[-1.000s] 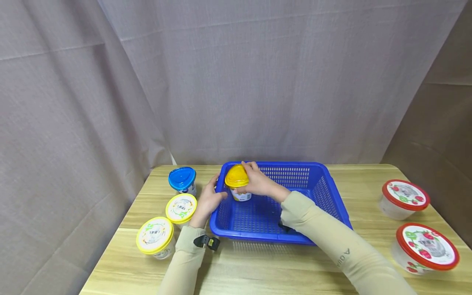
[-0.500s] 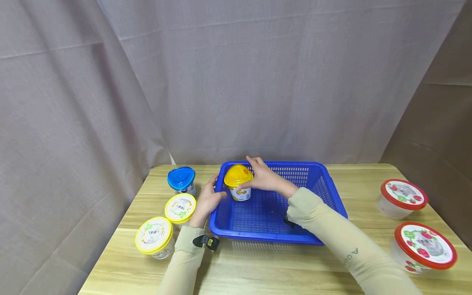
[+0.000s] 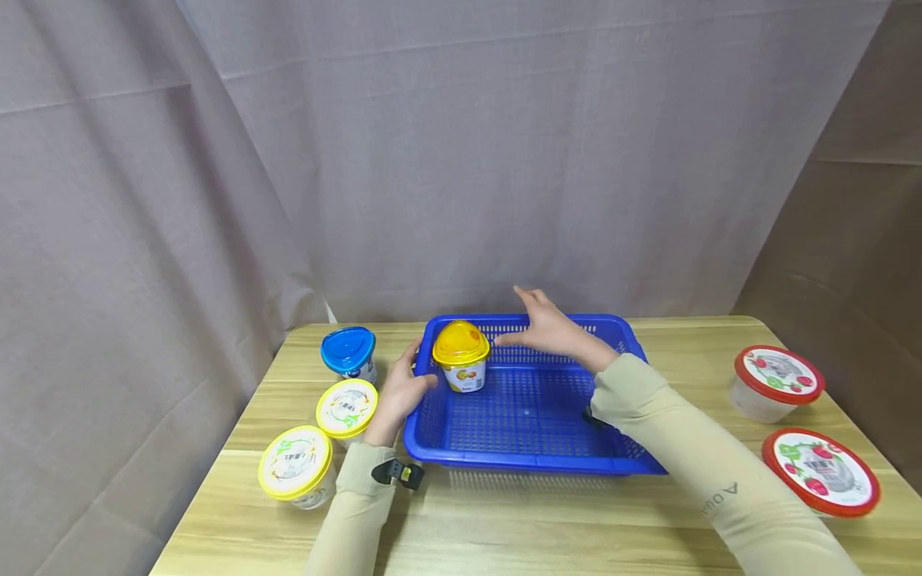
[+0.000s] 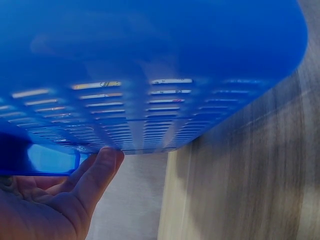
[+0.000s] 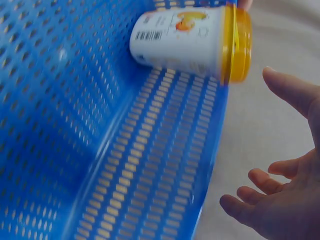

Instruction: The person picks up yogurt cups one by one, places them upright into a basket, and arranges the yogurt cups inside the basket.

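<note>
In the head view a cup with a domed yellow lid [image 3: 461, 352] stands upright in the far left corner of the blue plastic basket [image 3: 533, 462]. My right hand [image 3: 551, 330] hovers over the basket's back part, to the right of this cup and apart from it. Its thumb and fingers are spread with nothing between them, as the right wrist view also shows. My left hand [image 3: 406, 392] grips the basket's left rim. The left wrist view shows its thumb against the slotted blue wall [image 4: 135, 110], with part of the hand hidden.
Left of the basket stand a blue-lidded cup [image 3: 348, 350] and two round tubs with yellow rims, a farther tub [image 3: 346, 408] and a nearer tub [image 3: 295, 464]. Two red-rimmed tubs, one farther [image 3: 779, 376] and one nearer [image 3: 821, 472], are at the right. A grey curtain [image 3: 461, 160] hangs behind.
My right hand has let go of the yellow-lidded cup and moved right and up from it. The cup stays in the corner, and my left hand keeps its place on the rim.
</note>
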Action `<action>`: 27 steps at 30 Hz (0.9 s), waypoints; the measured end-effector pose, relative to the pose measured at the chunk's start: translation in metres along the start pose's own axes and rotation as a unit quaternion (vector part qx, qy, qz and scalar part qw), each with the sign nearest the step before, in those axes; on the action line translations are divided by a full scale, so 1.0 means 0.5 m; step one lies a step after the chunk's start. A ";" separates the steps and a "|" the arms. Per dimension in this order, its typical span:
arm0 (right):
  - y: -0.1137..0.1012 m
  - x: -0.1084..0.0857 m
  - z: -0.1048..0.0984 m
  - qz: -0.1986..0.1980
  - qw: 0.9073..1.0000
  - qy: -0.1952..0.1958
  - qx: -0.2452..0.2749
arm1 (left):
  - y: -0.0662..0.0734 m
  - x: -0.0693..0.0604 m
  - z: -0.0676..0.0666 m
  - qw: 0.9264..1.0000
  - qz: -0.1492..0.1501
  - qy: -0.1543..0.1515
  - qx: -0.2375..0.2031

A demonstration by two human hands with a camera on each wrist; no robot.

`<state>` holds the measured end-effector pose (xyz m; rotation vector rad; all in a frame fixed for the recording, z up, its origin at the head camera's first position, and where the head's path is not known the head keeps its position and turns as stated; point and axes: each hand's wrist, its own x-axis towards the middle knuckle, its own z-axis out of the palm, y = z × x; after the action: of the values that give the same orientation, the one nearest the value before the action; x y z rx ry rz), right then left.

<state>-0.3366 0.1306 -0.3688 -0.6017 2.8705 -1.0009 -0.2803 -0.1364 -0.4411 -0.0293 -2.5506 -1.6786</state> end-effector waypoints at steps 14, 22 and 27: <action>0.063 -0.040 -0.097 0.017 0.998 0.028 -0.047 | 0.003 0.000 -0.001 1.000 -0.005 0.000 -0.007; 0.094 -0.078 -0.157 0.034 0.997 0.049 -0.051 | 0.003 0.005 -0.001 1.000 0.007 0.002 -0.001; 0.122 -0.104 -0.192 0.053 0.995 0.054 -0.058 | 0.001 0.007 0.000 1.000 0.009 0.001 0.001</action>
<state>-0.3256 0.2502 -0.3341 -0.4079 3.0352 -0.8835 -0.2838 -0.1365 -0.4403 -0.0505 -2.5424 -1.6686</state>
